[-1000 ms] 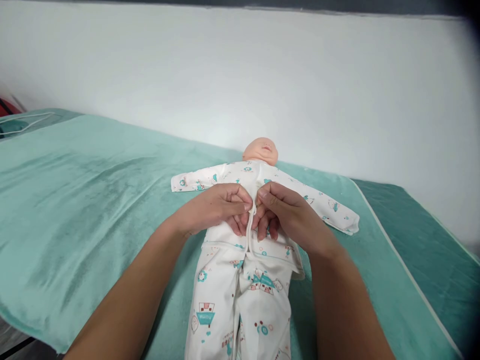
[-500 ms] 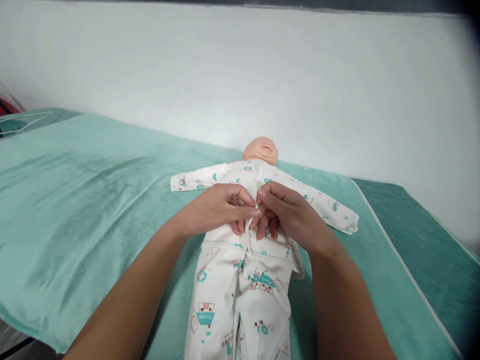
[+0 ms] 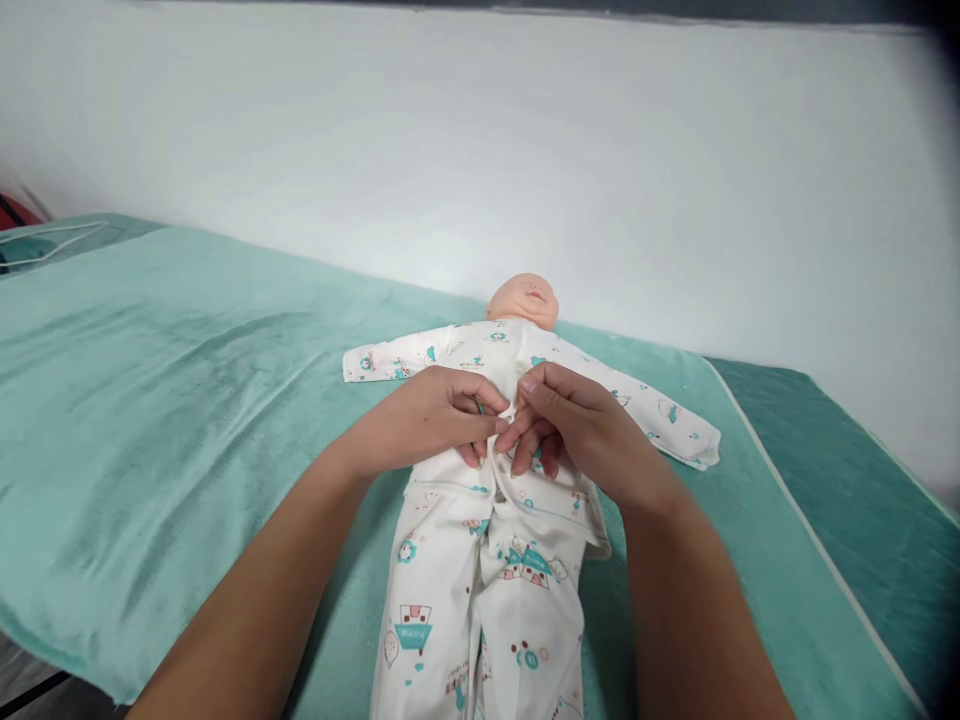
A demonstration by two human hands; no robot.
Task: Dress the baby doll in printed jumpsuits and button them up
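Both hands work at the chest of the printed white cotton baby suit on the doll: left hand and right hand pinching 1 thin white tie cord. Judged step: knotting; next needs steady tension.

This looks like a baby-care practice room. A baby doll in printed pyjamas lies on a table with a green towel by a plain white wall.
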